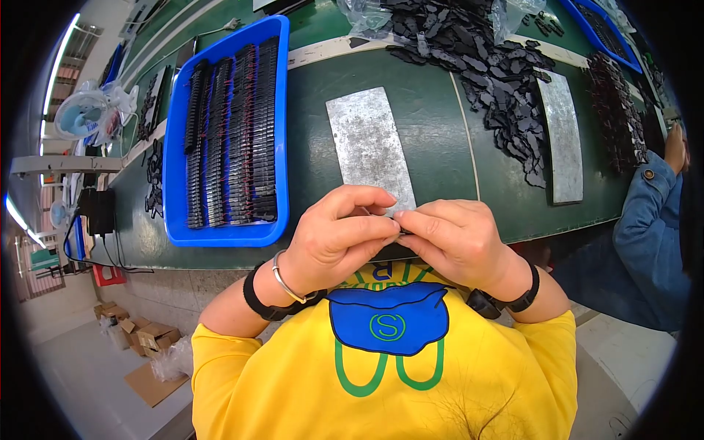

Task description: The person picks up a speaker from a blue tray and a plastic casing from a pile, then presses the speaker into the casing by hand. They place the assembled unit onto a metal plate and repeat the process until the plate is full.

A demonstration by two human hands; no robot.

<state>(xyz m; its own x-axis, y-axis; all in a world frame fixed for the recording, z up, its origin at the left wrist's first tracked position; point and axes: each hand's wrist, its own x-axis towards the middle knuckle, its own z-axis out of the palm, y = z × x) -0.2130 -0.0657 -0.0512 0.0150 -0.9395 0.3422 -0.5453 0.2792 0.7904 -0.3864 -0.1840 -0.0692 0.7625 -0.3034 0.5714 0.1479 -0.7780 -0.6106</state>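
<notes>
My left hand (339, 229) and my right hand (453, 236) meet at the near edge of the green table, fingertips pinched together. Between them is a small dark piece (402, 230), mostly covered by the fingers, so its kind does not show. Just beyond the hands lies a grey metal plate (369, 139), flat on the table. Left of it stands a blue plastic tray (281, 147) holding rows of small black parts (249, 139) with thin red wires. To the right, a heap of flat black plastic pieces (506, 95) spreads over the table.
A second metal plate (562, 139) lies right of the heap, with dark wired parts (616, 110) beyond it. A co-worker's blue sleeve (645, 205) is at the far right. A fan (82, 114) stands at left; cardboard boxes (155, 335) sit on the floor.
</notes>
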